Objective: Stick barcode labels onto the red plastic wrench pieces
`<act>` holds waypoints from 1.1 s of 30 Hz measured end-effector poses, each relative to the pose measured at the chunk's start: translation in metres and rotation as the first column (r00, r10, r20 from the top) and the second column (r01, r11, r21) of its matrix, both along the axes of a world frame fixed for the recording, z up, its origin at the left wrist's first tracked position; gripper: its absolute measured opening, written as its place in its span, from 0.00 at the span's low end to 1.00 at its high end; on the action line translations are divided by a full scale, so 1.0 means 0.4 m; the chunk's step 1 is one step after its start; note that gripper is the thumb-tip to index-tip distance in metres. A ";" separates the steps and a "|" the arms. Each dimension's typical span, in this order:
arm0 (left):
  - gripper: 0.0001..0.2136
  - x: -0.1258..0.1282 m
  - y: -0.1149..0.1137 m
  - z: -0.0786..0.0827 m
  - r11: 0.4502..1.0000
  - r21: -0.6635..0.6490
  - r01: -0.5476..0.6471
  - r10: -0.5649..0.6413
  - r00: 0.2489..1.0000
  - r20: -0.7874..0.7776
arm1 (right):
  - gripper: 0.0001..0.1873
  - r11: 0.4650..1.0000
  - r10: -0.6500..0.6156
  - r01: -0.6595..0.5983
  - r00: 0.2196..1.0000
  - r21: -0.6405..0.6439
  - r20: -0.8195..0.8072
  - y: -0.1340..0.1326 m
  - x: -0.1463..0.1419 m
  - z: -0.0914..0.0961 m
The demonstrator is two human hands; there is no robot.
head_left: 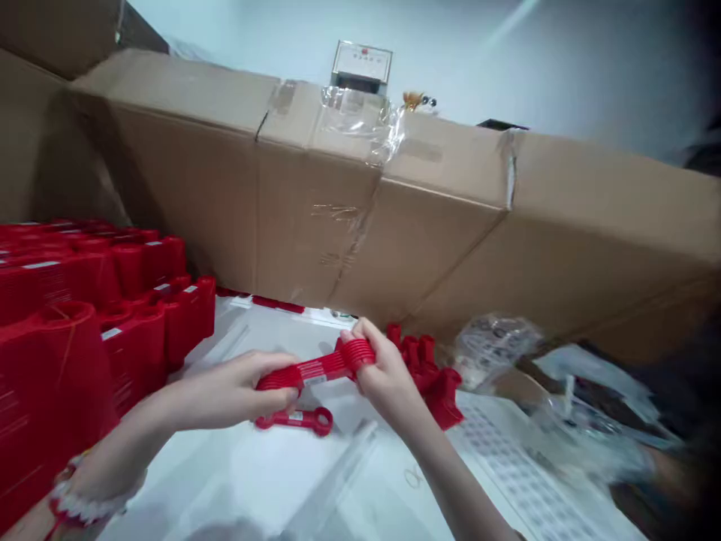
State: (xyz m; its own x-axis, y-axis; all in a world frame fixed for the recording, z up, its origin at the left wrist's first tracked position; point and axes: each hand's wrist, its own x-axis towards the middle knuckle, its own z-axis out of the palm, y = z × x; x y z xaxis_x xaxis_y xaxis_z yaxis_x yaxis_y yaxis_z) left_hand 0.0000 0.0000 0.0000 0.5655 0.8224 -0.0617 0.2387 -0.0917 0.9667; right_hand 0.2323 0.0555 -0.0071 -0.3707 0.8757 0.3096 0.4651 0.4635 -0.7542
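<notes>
We have both hands on one red plastic piece [318, 368], a ribbed strip with a small white label along it, held a little above the white tabletop [236, 481]. Our left hand [225, 387] is wrapped around one end and our right hand [383, 372] around the other, its fingers curled over the ribbed ring there, so the hands stand apart along the piece and both are clamped on it. Just below, a second red piece with a ring end [298, 421] lies loose on the tabletop, close to our left fingers. To the left stands a large lot of red moulded pieces [95, 285] in tight, orderly rows, reaching nearly to our left forearm. Just beyond our right hand sits a much smaller, untidy bunch of red pieces [428, 372]. So, going by how things lie, most of the red stock is in rows, while a handful remains loose around our hands. Behind everything runs a long, taped cardboard box [315, 203] lying on its side. On the right are a clear plastic bag [496, 346] and a white sheet printed with a grid [523, 466], while a beaded band [84, 503] circles our left wrist.
</notes>
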 end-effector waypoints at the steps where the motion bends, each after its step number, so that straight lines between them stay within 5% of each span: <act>1: 0.04 -0.001 0.011 -0.022 1.000 -0.022 -0.010 0.010 1.000 -0.002 | 0.12 0.999 0.031 -0.031 1.000 -0.037 0.006 0.009 0.004 -0.007; 5: 0.06 -0.008 0.055 -0.119 0.986 -0.160 -0.048 0.050 0.999 0.007 | 0.03 0.984 0.117 -0.100 0.987 -0.151 0.111 0.018 0.032 -0.038; 7: 0.06 -0.010 0.070 -0.171 0.963 -0.262 -0.066 0.074 0.997 0.021 | 0.13 0.977 0.141 -0.099 0.963 -0.188 0.228 0.000 0.051 -0.058; 10: 0.06 -0.002 0.074 -0.234 0.900 -0.434 -0.047 0.062 0.998 0.020 | 0.23 0.980 0.129 -0.181 0.896 0.083 0.426 -0.036 0.067 -0.103; 14: 0.10 0.026 0.057 -0.265 0.815 -0.579 0.019 -0.018 1.000 0.008 | 0.22 0.845 0.265 -0.484 0.748 0.227 0.609 -0.061 0.058 -0.188; 18: 0.19 0.049 0.053 -0.261 0.804 -0.591 0.061 -0.093 0.995 -0.023 | 0.07 0.846 0.261 -0.498 0.700 0.193 0.665 -0.054 0.050 -0.237; 22: 0.19 0.039 0.067 -0.259 0.886 -0.463 -0.018 -0.067 0.984 -0.166 | 0.08 0.900 0.350 -0.435 0.763 0.029 0.543 -0.016 0.049 -0.218; 25: 0.22 0.008 0.072 -0.250 0.962 -0.130 -0.238 0.179 0.918 -0.354 | 0.14 0.939 0.319 -0.339 0.795 -0.058 0.516 0.032 0.044 -0.203; 28: 0.19 -0.025 0.075 -0.246 0.933 0.160 -0.323 0.360 0.816 -0.451 | 0.14 0.961 0.269 -0.264 0.801 -0.088 0.534 0.078 0.035 -0.213; 33: 0.16 -0.036 0.092 -0.279 0.940 0.238 -0.243 0.335 0.785 -0.521 | 0.09 0.957 0.289 -0.249 0.790 -0.149 0.541 0.115 0.018 -0.249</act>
State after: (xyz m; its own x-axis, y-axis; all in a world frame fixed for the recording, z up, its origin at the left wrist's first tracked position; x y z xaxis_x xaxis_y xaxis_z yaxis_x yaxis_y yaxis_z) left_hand -0.0146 0.0367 -0.1115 0.2089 0.9664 -0.1496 0.7608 -0.0644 0.6458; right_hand 0.2397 0.1015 -0.1068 -0.6841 0.7256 -0.0747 0.6750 0.5909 -0.4418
